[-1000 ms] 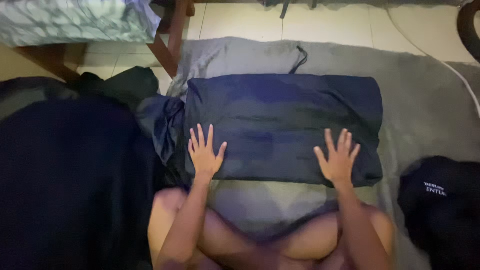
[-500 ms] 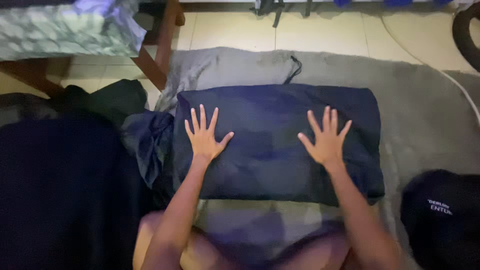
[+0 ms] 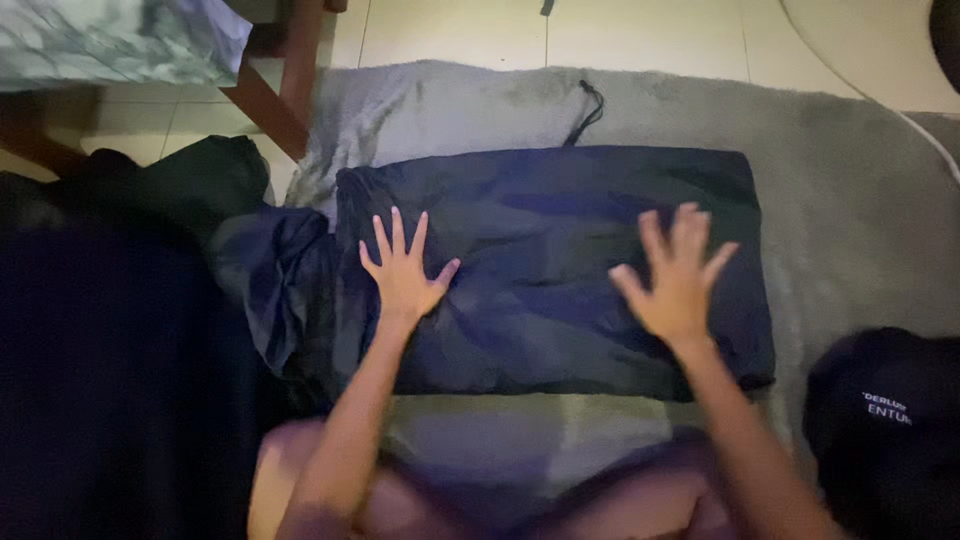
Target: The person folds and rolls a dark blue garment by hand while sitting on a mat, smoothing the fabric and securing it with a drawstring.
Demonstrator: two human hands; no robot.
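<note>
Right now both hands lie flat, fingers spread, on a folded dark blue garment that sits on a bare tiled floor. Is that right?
Not quite. The left hand and right hand do lie with fingers spread on the folded dark blue garment, but the head view shows it resting on a grey rug, not on bare tiles.

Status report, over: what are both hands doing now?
Left hand and right hand open, fingers spread on the folded dark blue garment. Garment lies on grey rug. Nothing blocking.

White printed label on black cloth, lower right.
</note>
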